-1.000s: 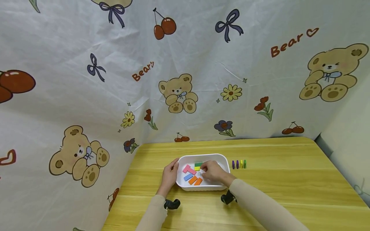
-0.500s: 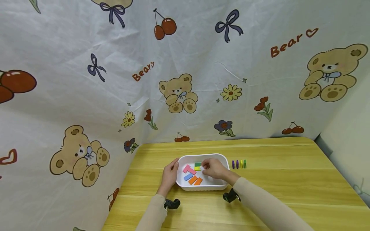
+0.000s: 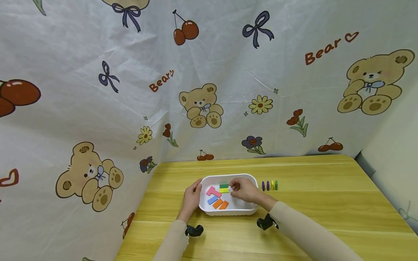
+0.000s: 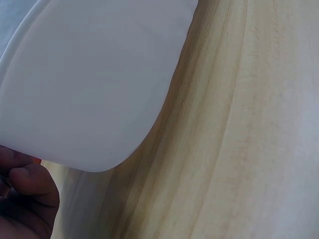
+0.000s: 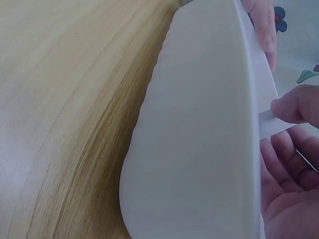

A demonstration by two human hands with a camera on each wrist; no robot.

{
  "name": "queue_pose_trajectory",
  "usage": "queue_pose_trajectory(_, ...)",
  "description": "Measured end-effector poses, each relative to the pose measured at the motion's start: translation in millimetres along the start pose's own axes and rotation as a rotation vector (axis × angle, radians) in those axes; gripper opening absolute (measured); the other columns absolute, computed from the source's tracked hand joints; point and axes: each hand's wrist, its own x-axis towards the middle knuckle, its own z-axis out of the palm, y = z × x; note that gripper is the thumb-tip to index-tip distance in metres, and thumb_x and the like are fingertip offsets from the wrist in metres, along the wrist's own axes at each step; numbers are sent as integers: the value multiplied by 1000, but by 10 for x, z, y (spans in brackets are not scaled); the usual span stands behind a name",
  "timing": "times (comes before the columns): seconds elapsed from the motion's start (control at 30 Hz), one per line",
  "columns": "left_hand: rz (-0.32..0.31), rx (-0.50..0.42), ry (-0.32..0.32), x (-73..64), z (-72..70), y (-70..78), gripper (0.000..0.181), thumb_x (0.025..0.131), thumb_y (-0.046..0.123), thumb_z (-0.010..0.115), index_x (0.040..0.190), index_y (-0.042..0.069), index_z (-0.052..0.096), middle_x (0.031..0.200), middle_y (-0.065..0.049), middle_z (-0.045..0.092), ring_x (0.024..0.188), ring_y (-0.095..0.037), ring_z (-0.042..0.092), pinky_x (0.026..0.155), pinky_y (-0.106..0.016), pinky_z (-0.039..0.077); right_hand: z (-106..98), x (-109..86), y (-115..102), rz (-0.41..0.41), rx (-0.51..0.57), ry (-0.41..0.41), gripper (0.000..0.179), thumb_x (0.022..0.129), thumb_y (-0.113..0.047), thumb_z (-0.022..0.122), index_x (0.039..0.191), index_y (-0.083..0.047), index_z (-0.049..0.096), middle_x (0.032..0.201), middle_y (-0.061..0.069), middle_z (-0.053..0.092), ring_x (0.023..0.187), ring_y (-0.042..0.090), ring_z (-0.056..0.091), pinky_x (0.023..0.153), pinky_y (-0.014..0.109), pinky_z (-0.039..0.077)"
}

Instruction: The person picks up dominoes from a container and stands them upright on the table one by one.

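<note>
A white plastic tray stands on the table with coloured domino blocks lying flat inside. My left hand holds the tray's left end, fingers along the outer wall and thumb by the rim. Over the tray's right half, my right hand pinches a white domino block between thumb and fingers; it barely shows in the head view. Just left of that hand lie a green block and a yellow block. Pink blocks, a blue block and orange blocks lie farther left and nearer the front.
Several domino blocks stand upright in a row on the wooden table right of the tray: purple blocks, a yellow block and a green block. A printed bear curtain hangs behind the table and along its left side.
My right hand has shifted slightly right and up with the white domino block, uncovering more of the green and yellow blocks. The left hand and tray have stayed put.
</note>
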Motion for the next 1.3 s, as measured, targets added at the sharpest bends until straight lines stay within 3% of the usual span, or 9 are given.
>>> queue_pose_trajectory(0.23, 1, 10, 4, -9, 6, 7, 38, 109, 30, 53, 144, 19, 63, 133, -10, 69, 116, -24, 60, 102, -45, 53, -121, -71, 41, -42, 5, -29, 20, 88, -4, 77, 107, -2, 70, 94, 4, 66, 87, 16, 58, 74, 23, 50)
queue_pose_trajectory(0.57, 16, 12, 6, -12, -5, 30, 38, 109, 28, 53, 144, 16, 63, 134, -11, 69, 118, -26, 62, 102, -46, 54, -207, -140, 43, -10, 42, 3, 20, 86, -3, 75, 105, -4, 69, 94, 4, 65, 88, 17, 58, 74, 25, 51)
queue_pose_trajectory(0.87, 21, 8, 3, -11, 6, 8, 38, 109, 28, 53, 144, 16, 63, 144, -10, 64, 132, -29, 58, 110, -50, 49, -269, -206, 62, -21, 89, 40, 20, 87, -6, 75, 106, -6, 69, 96, 3, 66, 91, 16, 61, 77, 26, 54)
queue_pose_trajectory(1.3, 26, 8, 7, 6, 13, -18, 37, 109, 29, 53, 143, 18, 64, 140, -10, 66, 127, -27, 61, 106, -48, 51, -440, -315, 176, -39, 117, 72, 23, 91, -7, 73, 113, -2, 68, 101, 5, 67, 95, 17, 63, 85, 27, 57)
